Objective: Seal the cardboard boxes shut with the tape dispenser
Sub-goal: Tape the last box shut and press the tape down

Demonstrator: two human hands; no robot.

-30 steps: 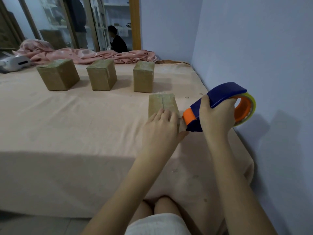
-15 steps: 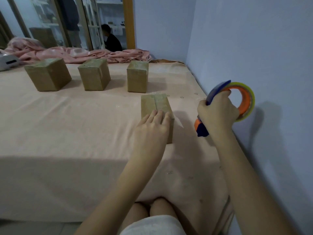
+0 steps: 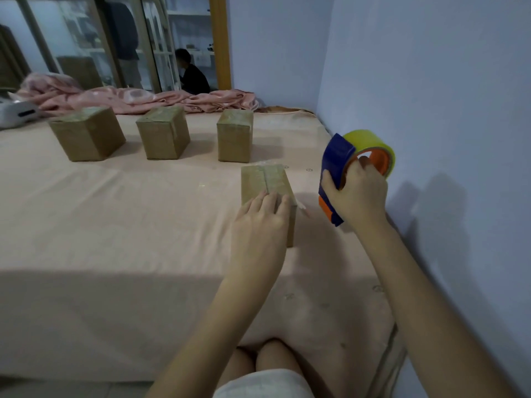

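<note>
Right hand (image 3: 355,196) grips the tape dispenser (image 3: 339,170); beside it, left hand (image 3: 263,222) flat on the near box (image 3: 264,182), smoothing tape. Next box likely follows.

I saw the nearest cardboard box (image 3: 265,179) closed, tape along its top seam; three other boxes (image 3: 234,136) stood behind. The blue-orange tape dispenser (image 3: 337,168) was upright, right of it.

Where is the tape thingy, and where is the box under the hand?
tape dispenser (image 3: 338,156), head view, on its blue body.
nearest cardboard box (image 3: 265,179), head view, on its taped top.
</note>
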